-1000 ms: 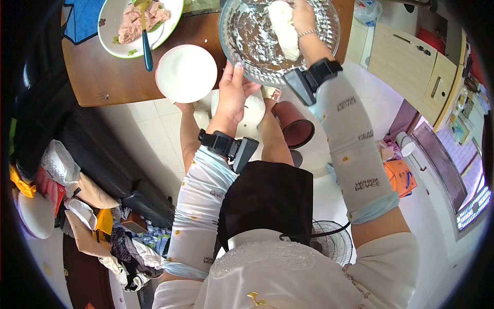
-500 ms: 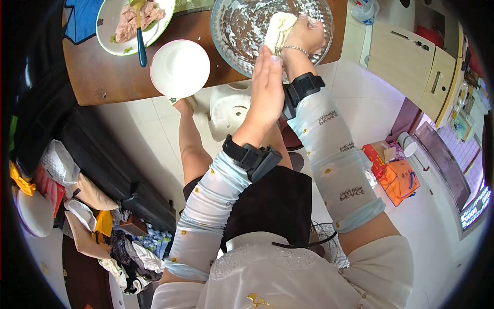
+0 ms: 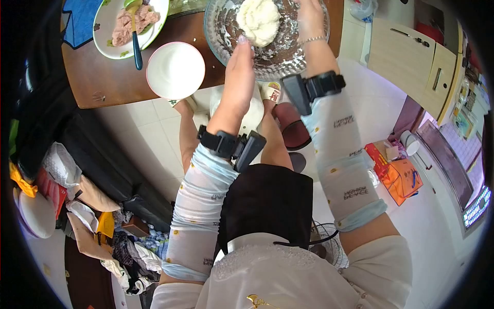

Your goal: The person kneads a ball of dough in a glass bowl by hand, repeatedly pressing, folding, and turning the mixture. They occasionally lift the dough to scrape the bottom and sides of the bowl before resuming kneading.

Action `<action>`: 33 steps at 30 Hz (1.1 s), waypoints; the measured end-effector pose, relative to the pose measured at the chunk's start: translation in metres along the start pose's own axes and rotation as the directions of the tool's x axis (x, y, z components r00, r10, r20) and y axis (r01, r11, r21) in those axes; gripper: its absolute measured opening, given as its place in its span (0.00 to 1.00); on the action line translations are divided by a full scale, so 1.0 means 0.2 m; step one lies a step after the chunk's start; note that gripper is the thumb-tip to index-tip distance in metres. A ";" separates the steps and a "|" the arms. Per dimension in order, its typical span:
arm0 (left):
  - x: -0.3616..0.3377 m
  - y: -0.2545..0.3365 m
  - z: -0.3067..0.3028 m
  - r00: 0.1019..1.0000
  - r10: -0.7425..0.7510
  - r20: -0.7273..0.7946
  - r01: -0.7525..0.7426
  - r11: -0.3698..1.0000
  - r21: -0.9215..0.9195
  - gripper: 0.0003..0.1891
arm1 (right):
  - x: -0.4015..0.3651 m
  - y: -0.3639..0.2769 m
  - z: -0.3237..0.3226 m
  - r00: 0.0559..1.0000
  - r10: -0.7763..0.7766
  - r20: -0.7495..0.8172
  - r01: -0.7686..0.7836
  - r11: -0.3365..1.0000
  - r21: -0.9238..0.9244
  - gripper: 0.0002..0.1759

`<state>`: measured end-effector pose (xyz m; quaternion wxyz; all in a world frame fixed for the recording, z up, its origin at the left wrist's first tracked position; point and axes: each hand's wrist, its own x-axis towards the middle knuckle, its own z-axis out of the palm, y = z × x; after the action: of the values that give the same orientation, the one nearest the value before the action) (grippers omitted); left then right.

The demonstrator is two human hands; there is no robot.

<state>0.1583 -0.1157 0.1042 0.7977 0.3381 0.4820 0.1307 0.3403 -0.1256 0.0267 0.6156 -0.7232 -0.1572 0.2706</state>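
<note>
In the bowl (image 3: pixel 288 57), dough (image 3: pixel 259 20) just beyond straight, empty left fingers (image 3: pixel 242 45); right fingers (image 3: pixel 309 11) unclear.

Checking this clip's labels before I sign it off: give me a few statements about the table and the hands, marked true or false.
1. The dough lump lies in the glass bowl. True.
2. The left hand has its grip closed around the dough. False: it is stretched out flat at the bowl's near rim.
3. The white bowl stands on the plate. False: it stands on the wooden table, beside the plate.
4. A spoon with a blue handle rests on the plate of pink food. True.
5. The right hand is at the white bowl. False: it is at the right side of the glass bowl.
</note>
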 end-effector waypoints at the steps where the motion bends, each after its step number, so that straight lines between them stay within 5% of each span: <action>1: -0.02 -0.01 -0.02 1.000 0.002 -0.002 -0.002 1.000 0.002 0.35 | 0.05 0.02 0.01 1.000 0.000 0.001 0.000 1.000 0.003 0.18; 3: -0.04 -0.06 -0.07 0.998 -0.022 -0.065 0.022 1.000 -0.013 0.30 | 0.16 0.04 0.04 0.931 0.048 0.362 0.098 0.922 -0.375 0.16; 5: -0.06 -0.12 -0.09 0.988 -0.040 -0.150 0.016 0.988 -0.157 0.22 | 0.14 -0.01 0.16 0.954 0.033 0.299 0.090 0.917 -0.388 0.16; 7: -0.08 -0.15 -0.11 0.934 -0.104 -0.341 0.046 0.984 -0.174 0.12 | 0.20 0.03 0.19 0.867 0.015 0.499 0.364 0.665 -0.652 0.19; 8: -0.08 -0.17 -0.11 0.924 -0.124 -0.361 0.051 0.978 -0.204 0.14 | 0.21 0.10 0.18 0.847 -0.101 0.521 0.438 0.687 -0.579 0.22; 9: -0.07 -0.18 -0.11 0.923 -0.126 -0.363 0.053 0.977 -0.205 0.14 | 0.20 0.05 0.17 0.847 -0.099 0.522 0.437 0.687 -0.580 0.22; 12: -0.06 -0.19 -0.10 0.913 -0.182 -0.365 0.078 0.957 -0.281 0.18 | 0.07 -0.31 0.15 0.874 0.337 0.351 0.041 0.667 -0.744 0.23; 14: -0.05 -0.20 -0.11 0.924 -0.185 -0.334 0.088 0.954 -0.287 0.22 | -0.05 -0.36 0.11 0.869 0.344 0.356 0.049 0.656 -0.753 0.22; 16: -0.05 -0.20 -0.11 0.928 -0.177 -0.329 0.089 0.959 -0.268 0.23 | -0.22 -0.25 0.08 0.931 0.184 0.314 0.191 0.488 -0.852 0.25; 17: -0.05 -0.19 -0.11 0.932 -0.169 -0.321 0.091 0.966 -0.244 0.24 | -0.31 -0.17 0.08 0.917 -0.081 0.391 0.385 0.444 -0.809 0.20; 19: -0.07 -0.20 -0.12 0.939 -0.177 -0.294 0.100 0.961 -0.260 0.25 | -0.45 -0.11 0.11 0.894 -0.271 0.357 0.439 0.365 -0.821 0.15; 29: -0.04 -0.25 -0.15 0.953 -0.216 -0.215 0.161 0.956 -0.246 0.25 | -0.31 0.09 0.22 0.890 -0.255 0.379 0.413 0.097 -0.906 0.11; 33: -0.04 -0.25 -0.16 0.964 -0.183 -0.191 0.140 0.966 -0.219 0.25 | -0.20 0.13 0.20 0.915 -0.252 0.315 0.368 0.200 -0.908 0.14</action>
<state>0.1201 -0.1440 0.0657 0.7807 0.1985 0.5737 0.1483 0.2824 -0.1205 0.0055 0.0887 -0.8838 -0.4586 0.0264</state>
